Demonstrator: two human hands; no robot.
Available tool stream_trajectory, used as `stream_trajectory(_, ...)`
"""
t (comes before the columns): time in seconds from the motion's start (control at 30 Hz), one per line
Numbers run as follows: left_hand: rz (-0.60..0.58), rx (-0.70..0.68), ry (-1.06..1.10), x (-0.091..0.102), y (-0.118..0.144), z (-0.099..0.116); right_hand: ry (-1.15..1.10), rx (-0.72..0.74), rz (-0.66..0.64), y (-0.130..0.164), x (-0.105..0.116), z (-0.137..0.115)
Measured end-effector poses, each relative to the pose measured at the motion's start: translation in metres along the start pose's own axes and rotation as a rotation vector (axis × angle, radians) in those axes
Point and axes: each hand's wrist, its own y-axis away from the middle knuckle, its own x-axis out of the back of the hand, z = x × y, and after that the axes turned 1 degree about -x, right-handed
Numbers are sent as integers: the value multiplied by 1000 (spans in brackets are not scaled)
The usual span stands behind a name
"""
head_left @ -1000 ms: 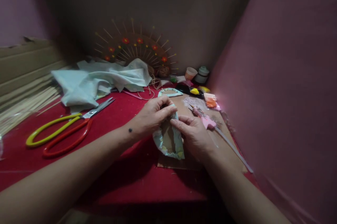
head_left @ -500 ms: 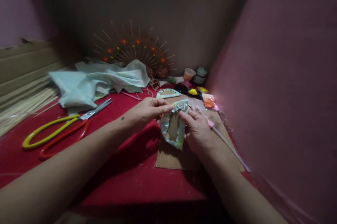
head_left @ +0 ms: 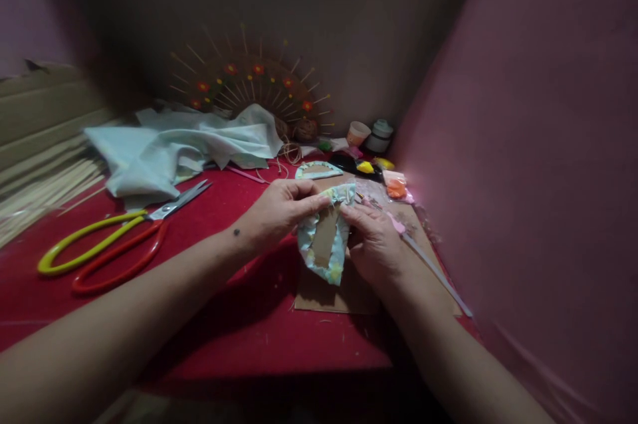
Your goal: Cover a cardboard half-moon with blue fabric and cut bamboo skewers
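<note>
Both hands (head_left: 279, 211) (head_left: 373, 241) in pinching grip

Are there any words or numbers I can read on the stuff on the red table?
None can be read.
Scissors: no lettering shows.
Cloth-wrapped card, held by the left hand and right hand: a flower pattern, no words.
Cup and jar: too small and dim to tell.

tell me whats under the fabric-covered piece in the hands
A flat sheet of brown cardboard lies on the red table below the fabric-covered piece, which the left hand and right hand hold. The piece and right hand hide the cardboard's middle.
</note>
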Motion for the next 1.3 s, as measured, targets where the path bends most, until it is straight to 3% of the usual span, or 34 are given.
stream_trajectory(0.2,26,-59,-78,-3,0,-2,7,-29,20,1,3,2)
stream_trajectory(0.4,35,-102,-171,-1,0,1,51,-15,-40,2,0,-1)
stream_trajectory(0.6,-16,-95,66,6,-1,4,3,79,7,1,-5,-9)
stream_trajectory(0.7,-34,-69,36,5,-2,2,5,68,42,2,-6,-11)
stream_trajectory(0.87,80,-132,-125,2,1,4,-33,30,5,5,-8,-11)
stream_trajectory(1.07,133,-184,-225,-1,3,7,-92,5,-16,5,-9,-11)
stream_trajectory(1.3,50,-115,-127,2,-2,2,-88,8,-25,3,-10,-9)
